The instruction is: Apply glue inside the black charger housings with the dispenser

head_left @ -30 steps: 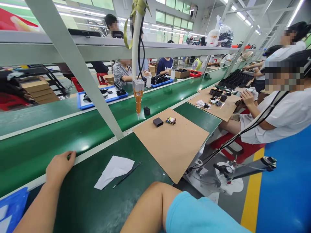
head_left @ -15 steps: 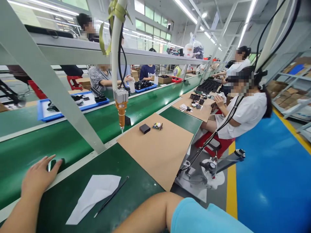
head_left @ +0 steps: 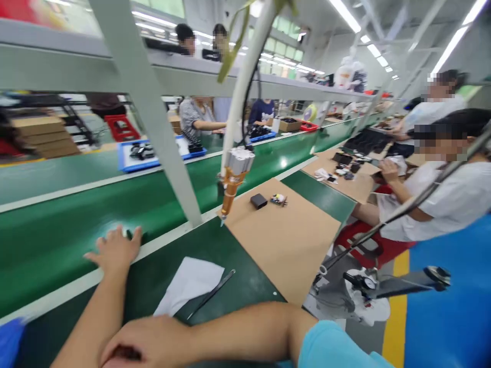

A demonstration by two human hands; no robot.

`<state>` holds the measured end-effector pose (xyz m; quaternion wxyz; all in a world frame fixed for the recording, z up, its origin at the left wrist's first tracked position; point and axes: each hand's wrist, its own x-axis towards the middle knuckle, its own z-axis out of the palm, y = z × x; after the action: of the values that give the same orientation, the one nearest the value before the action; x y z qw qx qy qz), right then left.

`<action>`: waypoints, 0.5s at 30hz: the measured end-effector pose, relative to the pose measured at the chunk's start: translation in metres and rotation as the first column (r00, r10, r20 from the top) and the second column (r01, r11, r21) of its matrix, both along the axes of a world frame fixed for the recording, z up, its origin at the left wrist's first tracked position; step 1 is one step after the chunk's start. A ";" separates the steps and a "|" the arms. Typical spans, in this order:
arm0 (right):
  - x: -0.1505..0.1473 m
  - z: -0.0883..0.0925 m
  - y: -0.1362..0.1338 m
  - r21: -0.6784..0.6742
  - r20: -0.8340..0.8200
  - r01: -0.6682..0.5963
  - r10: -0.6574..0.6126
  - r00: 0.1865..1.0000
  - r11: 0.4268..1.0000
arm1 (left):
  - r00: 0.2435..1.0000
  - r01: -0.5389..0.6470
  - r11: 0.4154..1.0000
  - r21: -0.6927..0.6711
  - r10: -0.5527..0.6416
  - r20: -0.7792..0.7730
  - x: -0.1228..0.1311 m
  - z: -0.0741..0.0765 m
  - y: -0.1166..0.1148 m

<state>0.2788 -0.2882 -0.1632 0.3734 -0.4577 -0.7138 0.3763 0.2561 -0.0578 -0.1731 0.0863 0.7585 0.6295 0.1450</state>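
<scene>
My left hand (head_left: 117, 250) reaches over the green conveyor belt (head_left: 65, 245) with its fingers spread. A small dark object (head_left: 129, 234) shows between its index finger and thumb, mostly hidden; whether the hand touches it I cannot tell. Low in the view, my right hand (head_left: 151, 340) is curled in front of my left forearm. Its hollow is dark, and anything inside cannot be made out. Beyond it a white cloth or paper (head_left: 192, 281) lies on the green tabletop (head_left: 245, 276), beside thin dark tweezers (head_left: 211, 294).
A brown board (head_left: 284, 235) carries a black box-shaped case (head_left: 258, 201) and a small circuit board (head_left: 279, 199). An orange-tipped nozzle tool (head_left: 231, 189) hangs beside it. A slanted post (head_left: 169, 153) rises at the belt's edge. A co-worker (head_left: 441, 194) sits on the right.
The view has turned left, shifting the scene rightward. My right hand has come into sight at the bottom. My left hand remains over the belt by the dark object, its fingers spread wider.
</scene>
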 end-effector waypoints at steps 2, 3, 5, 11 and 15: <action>-0.003 -0.004 -0.003 0.038 -0.027 0.120 -0.119 0.993 0.992 | 0.997 0.033 0.999 -0.003 -0.033 0.065 -0.002 0.002 -0.002; -0.003 -0.005 -0.006 0.038 -0.049 0.167 -0.165 0.985 0.985 | 0.995 0.031 0.999 0.017 -0.033 0.094 -0.003 0.002 -0.001; -0.003 -0.008 -0.010 0.028 -0.084 0.190 -0.187 0.979 0.981 | 0.991 0.027 1.000 0.006 -0.028 0.131 -0.006 0.001 0.000; -0.003 -0.009 -0.014 -0.019 -0.134 0.147 -0.148 0.980 0.989 | 0.986 0.165 0.986 0.029 -0.166 0.013 -0.009 -0.009 0.005; -0.005 -0.012 -0.012 -0.073 -0.208 0.131 -0.144 0.967 0.989 | 0.944 0.302 0.945 -0.127 -0.314 -0.098 -0.008 -0.012 0.006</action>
<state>0.2735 -0.3002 -0.1751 0.4594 -0.4739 -0.6249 0.4170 0.2485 -0.0522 -0.1854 0.1127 0.8488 0.5141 0.0504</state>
